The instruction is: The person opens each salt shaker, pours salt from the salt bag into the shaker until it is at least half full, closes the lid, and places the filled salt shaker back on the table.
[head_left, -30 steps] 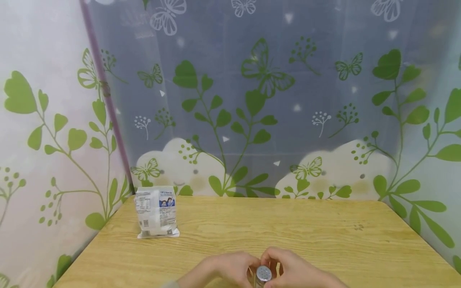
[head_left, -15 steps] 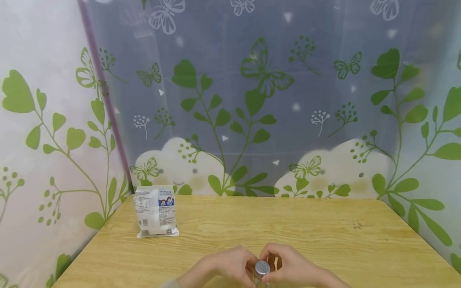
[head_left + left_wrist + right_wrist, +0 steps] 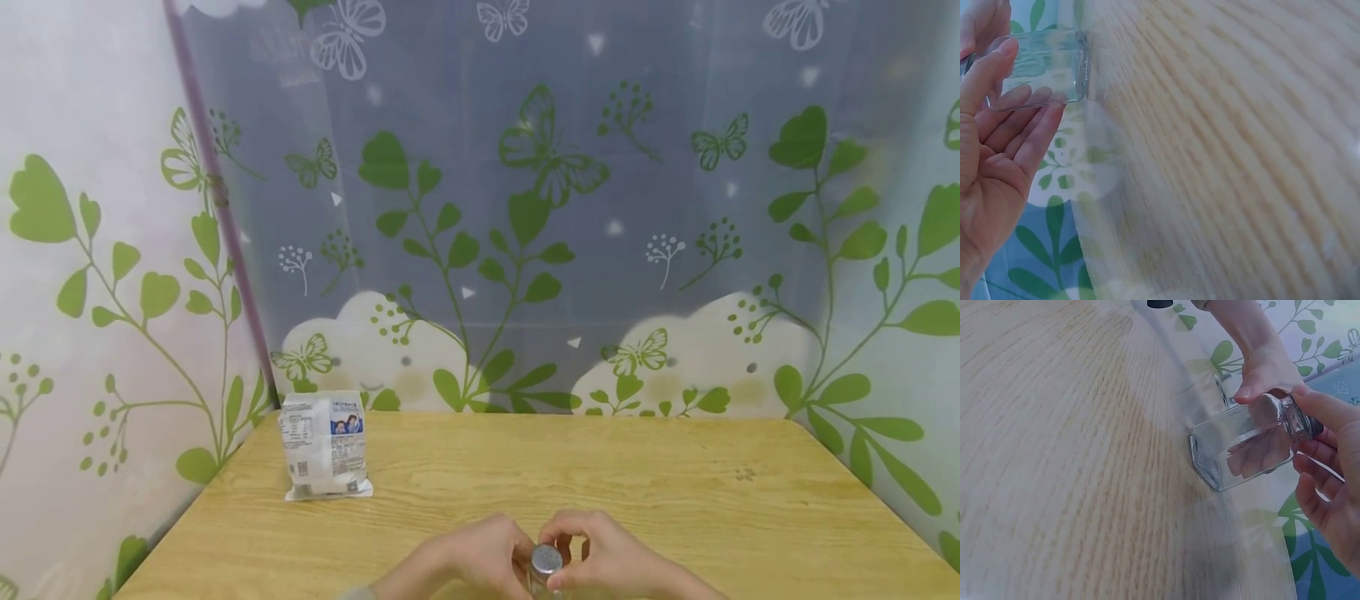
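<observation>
Near the front of the wooden table point(image 3: 637, 475), at the bottom of the head view, we have a small clear glass jar point(image 3: 1254, 453) between both hands. Our left hand point(image 3: 487, 554) grips the jar's body, thumb on one side and fingers wrapped round the other, plain to see through the glass. Our right hand point(image 3: 603, 558) is closed to a pinch, thumb and fingertips set at the metal cap point(image 3: 547, 558), which sits on the jar's neck. The jar stands about upright, its base down by the tabletop (whether it touches the wood, we cannot tell). Well apart from our hands, towards the far left corner, a white printed packet point(image 3: 326, 446) stands on the table. Behind it hangs a blue-grey curtain point(image 3: 450, 250) patterned with green leaves, butterflies and pale clouds.
</observation>
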`<state>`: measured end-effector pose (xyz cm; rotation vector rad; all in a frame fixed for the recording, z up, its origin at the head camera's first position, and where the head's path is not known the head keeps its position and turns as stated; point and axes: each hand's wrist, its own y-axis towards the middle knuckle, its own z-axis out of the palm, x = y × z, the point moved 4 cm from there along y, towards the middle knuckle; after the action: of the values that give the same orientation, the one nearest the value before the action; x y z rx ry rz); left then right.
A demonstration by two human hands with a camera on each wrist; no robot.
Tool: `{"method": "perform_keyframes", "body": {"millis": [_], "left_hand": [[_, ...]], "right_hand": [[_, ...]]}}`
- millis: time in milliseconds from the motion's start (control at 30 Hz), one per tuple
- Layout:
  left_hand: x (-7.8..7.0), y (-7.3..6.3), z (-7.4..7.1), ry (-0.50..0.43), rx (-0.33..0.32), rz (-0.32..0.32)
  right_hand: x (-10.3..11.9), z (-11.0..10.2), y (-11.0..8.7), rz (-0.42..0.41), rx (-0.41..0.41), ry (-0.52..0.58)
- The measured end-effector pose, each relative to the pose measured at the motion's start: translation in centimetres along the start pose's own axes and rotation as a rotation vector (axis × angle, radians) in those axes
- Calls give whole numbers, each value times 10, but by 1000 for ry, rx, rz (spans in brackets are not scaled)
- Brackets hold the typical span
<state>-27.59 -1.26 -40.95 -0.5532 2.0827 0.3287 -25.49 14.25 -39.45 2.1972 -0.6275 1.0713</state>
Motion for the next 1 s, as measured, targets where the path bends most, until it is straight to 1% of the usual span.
{"method": "perform_keyframes", "body": {"millis": [267,567,667,833,1000], "left_hand": [[1,1,0,19,-9,4],[1,2,0,8,-2,-2],[1,2,0,13,6,-1],[2,3,-1,24,11,1],[2,4,-2,49,-6,-2]], "right_hand": [[-4,0,1,-52,-20,-10],[-11,0,1,-79,-13,50],[-12,-1,1,-93,-7,52],[-11,-2,1,-61,-8,49],[-11,-2,-1,45,-23,41]]}}
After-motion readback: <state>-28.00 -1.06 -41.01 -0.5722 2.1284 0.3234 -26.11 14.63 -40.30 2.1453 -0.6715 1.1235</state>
